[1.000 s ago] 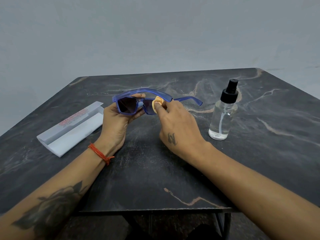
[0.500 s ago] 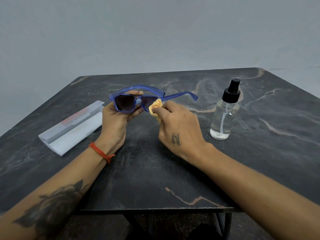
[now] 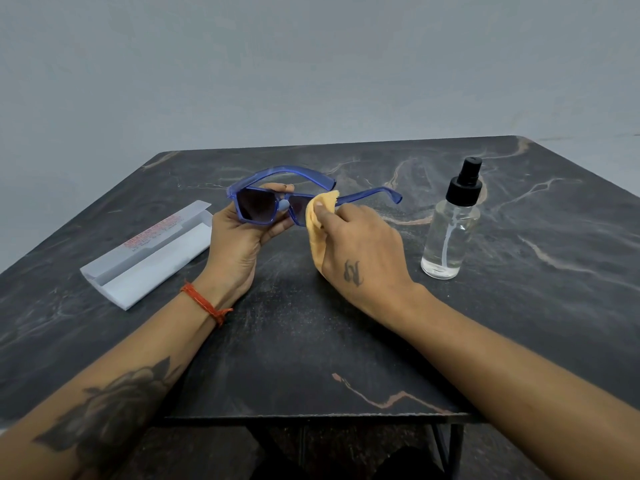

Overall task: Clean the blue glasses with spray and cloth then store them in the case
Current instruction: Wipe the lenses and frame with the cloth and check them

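Head view is showing both hands working above the dark marbled table (image 3: 519,306). Right-hand fingertips (image 3: 320,206) are pinching a folded orange cloth (image 3: 316,223) against the right lens of the blue glasses (image 3: 258,206), with the rest of the cloth trailing down under the palm. The right hand (image 3: 360,244) is curling around that cloth. Left-hand fingers are grasping the frame around the left lens, thumb on the near side and fingertips showing over the top rim; the left hand (image 3: 239,244) is holding the glasses upright, above the table, temples unfolded and pointing away.

Outward from the hands, the white case (image 3: 149,254) is lying open at the left, well apart from the glasses. The spray bottle (image 3: 450,230) is standing upright at the right, near the right hand, cap on.

Judged status: lens wiping is in progress; storage is not yet done.

Risks:
- Pressing hard on one lens while the frame is being held at the opposite lens could be twisting the bridge.
- Left fingertips resting near the lens could be leaving smudges.
- A wide right-hand stroke could be knocking the bottle over.
- Unfolded temples are needing folding before casing; forcing them in could be straining the hinges.
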{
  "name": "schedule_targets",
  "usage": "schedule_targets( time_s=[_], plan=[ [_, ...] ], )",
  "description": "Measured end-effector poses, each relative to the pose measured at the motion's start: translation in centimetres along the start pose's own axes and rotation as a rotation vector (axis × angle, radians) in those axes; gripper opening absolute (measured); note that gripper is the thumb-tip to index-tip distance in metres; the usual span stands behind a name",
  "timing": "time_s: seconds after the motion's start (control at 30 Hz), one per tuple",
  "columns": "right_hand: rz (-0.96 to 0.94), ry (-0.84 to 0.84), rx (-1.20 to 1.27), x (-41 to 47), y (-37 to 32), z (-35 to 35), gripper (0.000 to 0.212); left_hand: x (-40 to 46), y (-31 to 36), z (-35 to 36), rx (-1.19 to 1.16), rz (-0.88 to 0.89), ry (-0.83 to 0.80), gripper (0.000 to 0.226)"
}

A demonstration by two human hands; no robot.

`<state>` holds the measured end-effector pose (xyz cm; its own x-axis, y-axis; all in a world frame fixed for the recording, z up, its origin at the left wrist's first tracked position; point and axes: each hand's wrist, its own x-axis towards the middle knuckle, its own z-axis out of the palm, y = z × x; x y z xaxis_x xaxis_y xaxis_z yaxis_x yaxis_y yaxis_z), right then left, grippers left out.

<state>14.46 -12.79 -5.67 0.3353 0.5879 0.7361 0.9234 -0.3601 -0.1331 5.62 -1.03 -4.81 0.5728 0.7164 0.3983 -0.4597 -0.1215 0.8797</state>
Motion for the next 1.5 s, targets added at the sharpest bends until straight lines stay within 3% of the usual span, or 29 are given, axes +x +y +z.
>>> schedule_targets(
  time_s=[0.17,0.3,0.5,0.63,0.9,1.07,1.17,1.3,1.5],
  plan=[
    [-0.03,0.012,0.073,-0.2,-0.3,-0.2,0.027,0.0,0.0,-0.1,-0.003,0.001,0.018,0.021],
    [-0.108,-0.004,0.136,-0.1,-0.4,-0.3,0.035,-0.1,-0.1,0.1,-0.014,-0.005,-0.004,0.018],
    [-0.208,0.155,0.09,0.5,-0.2,1.2,0.026,-0.2,-0.1,0.2,-0.001,-0.029,-0.044,0.017],
    [-0.234,0.103,0.164,0.4,0.1,1.5,0.033,-0.1,-0.2,0.2,0.002,-0.037,-0.028,0.022],
    [-0.251,0.05,0.153,0.4,0.3,0.5,0.024,-0.2,-0.3,0.1,0.008,-0.002,-0.01,0.025],
    [-0.247,0.007,0.17,0.1,-0.1,0.7,0.041,-0.1,-0.3,0.0,-0.021,-0.016,-0.002,0.016],
    [-0.262,0.035,0.178,0.2,0.0,0.9,0.044,-0.1,-0.3,0.0,-0.022,-0.023,-0.006,0.015],
    [-0.304,0.087,0.21,0.5,0.6,0.3,0.028,-0.1,-0.2,0.0,-0.043,-0.025,-0.013,0.016],
    [-0.307,0.081,0.16,0.6,0.6,-0.1,0.039,-0.2,0.0,0.3,-0.038,-0.005,-0.025,0.025]
  ],
)
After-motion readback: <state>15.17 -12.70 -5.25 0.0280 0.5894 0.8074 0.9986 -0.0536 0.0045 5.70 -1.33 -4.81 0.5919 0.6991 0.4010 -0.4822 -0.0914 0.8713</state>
